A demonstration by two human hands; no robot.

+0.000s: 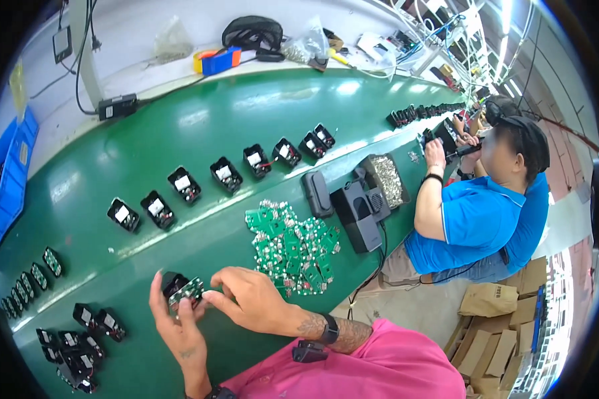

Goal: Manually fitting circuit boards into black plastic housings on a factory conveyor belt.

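Note:
My left hand (180,332) is closed around a small open black plastic housing (173,282), low over the near side of the green table. A small green circuit board (190,291) sits tilted at the housing's opening; whether it is seated inside I cannot tell. Thumb and fingertips of my right hand (253,302) pinch the board's right edge. To the right of my hands lies a loose pile of green circuit boards (293,249). Several black housings (80,352) with white parts inside are grouped at the lower left.
A row of similar housings (226,175) crosses the table, and several board-fitted units (38,276) line the left. Right of the pile stand a black device (358,216) and a bin of small metal parts (387,179). A co-worker (472,213) in blue works farther right.

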